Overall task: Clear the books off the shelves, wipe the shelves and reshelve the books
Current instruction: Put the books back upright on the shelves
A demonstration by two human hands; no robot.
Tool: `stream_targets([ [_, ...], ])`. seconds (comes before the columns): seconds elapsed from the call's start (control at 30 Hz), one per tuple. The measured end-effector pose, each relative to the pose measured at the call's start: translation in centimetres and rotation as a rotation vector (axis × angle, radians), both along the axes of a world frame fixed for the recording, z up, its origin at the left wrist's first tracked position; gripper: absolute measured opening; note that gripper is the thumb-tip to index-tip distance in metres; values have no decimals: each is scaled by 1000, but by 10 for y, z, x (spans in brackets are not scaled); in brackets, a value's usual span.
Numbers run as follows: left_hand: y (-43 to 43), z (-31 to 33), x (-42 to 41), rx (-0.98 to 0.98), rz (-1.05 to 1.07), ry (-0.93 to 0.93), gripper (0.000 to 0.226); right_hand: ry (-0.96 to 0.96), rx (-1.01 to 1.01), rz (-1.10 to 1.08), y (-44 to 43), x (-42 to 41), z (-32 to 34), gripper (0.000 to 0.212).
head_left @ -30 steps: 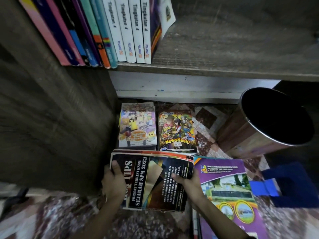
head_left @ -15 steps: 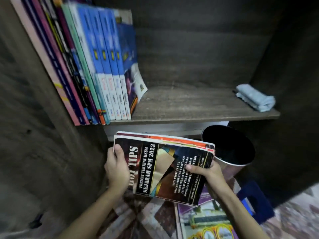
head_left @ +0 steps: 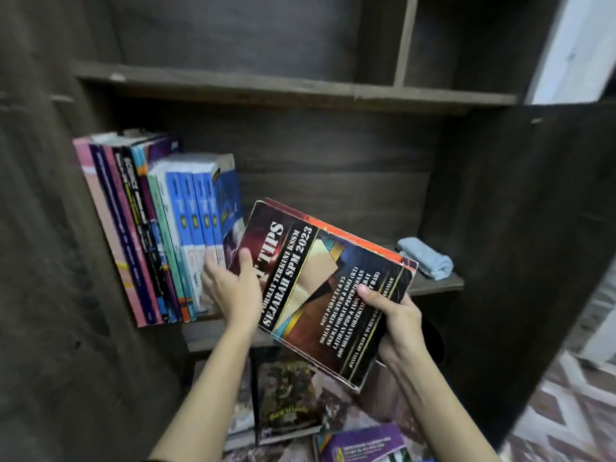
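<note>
Head view: the tilted stack (head_left: 326, 288) sits at centre, before the shelf (head_left: 440, 285). Left hand (head_left: 233, 288) pinches its 9 o'clock edge, thumb on the cover. Right hand (head_left: 396, 321) clamps its 4 o'clock corner. Shelved books (head_left: 160, 228) stand at 9 o'clock, and the cloth (head_left: 426, 258) lies at 3 o'clock.

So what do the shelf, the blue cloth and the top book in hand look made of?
Shelf: probably laminated board, matte, with a dark printed-looking woodgrain. Cloth: soft fabric, possibly microfibre; it slumps in rolled folds. Top book: paper, seemingly a glossy softcover; corners worn pale.
</note>
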State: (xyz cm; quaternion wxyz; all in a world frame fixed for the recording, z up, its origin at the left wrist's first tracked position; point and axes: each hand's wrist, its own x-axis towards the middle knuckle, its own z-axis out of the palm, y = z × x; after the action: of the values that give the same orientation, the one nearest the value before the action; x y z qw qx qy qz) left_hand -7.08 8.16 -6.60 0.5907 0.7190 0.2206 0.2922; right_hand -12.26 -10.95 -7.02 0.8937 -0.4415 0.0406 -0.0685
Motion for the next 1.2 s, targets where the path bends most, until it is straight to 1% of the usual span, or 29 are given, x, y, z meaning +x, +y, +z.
stream_targets([
  [0.07,-14,-12,-11,-208,-44,63,82,23,64,-21,2,5,11,35],
  [0.17,-29,-34,-13,-574,-288,197,103,56,146,-75,0,14,24,26],
  [0.2,-32,-38,-12,-652,-399,259,105,63,176,-86,0,18,27,26],
  [0.23,-36,-39,-10,-695,-511,299,98,72,206,-101,0,22,28,26],
  [0.27,-40,-38,-10,-721,-620,309,84,86,236,-118,0,28,27,27],
  [0.33,-48,-38,-8,-722,-786,279,61,123,280,-153,0,40,22,29],
  [0.37,-50,-40,-4,-720,-805,252,56,145,302,-168,1,48,16,31],
  [0.47,-51,-49,12,-757,-714,177,49,221,375,-183,10,67,-1,52],
  [0.6,-52,-63,26,-707,-623,204,43,321,424,-155,17,84,-23,58],
  [0.67,-52,-72,34,-647,-589,242,42,374,435,-162,19,92,-33,60],
  [0.77,-51,-82,44,-485,-555,286,42,446,450,-172,21,98,-48,69],
  [0.8,-52,-82,45,-440,-547,301,43,464,429,-177,22,97,-51,66],
  [0.9,-61,-78,44,-303,-488,346,34,536,311,-313,18,98,-61,29],
  [0.93,-64,-76,43,-266,-462,352,31,555,241,-354,16,100,-64,27],
  [0.97,-67,-73,42,-247,-447,355,30,575,165,-385,14,102,-68,36],
  [1.0,-70,-70,41,-227,-436,361,31,590,84,-413,13,103,-70,53],
  [1.03,-70,-69,42,-213,-428,370,34,606,-41,-433,12,102,-72,72],
  [1.07,-70,-67,42,-205,-413,379,37,614,-208,-449,10,100,-72,85],
  [1.1,-69,-70,45,-214,-405,384,37,602,-390,-467,8,97,-72,90],
  [1.13,-67,-72,48,-219,-403,383,35,553,-568,-510,5,92,-72,90],
  [1.2,-65,-74,53,-257,-401,366,36,313,-849,-602,-6,84,-69,81],
])
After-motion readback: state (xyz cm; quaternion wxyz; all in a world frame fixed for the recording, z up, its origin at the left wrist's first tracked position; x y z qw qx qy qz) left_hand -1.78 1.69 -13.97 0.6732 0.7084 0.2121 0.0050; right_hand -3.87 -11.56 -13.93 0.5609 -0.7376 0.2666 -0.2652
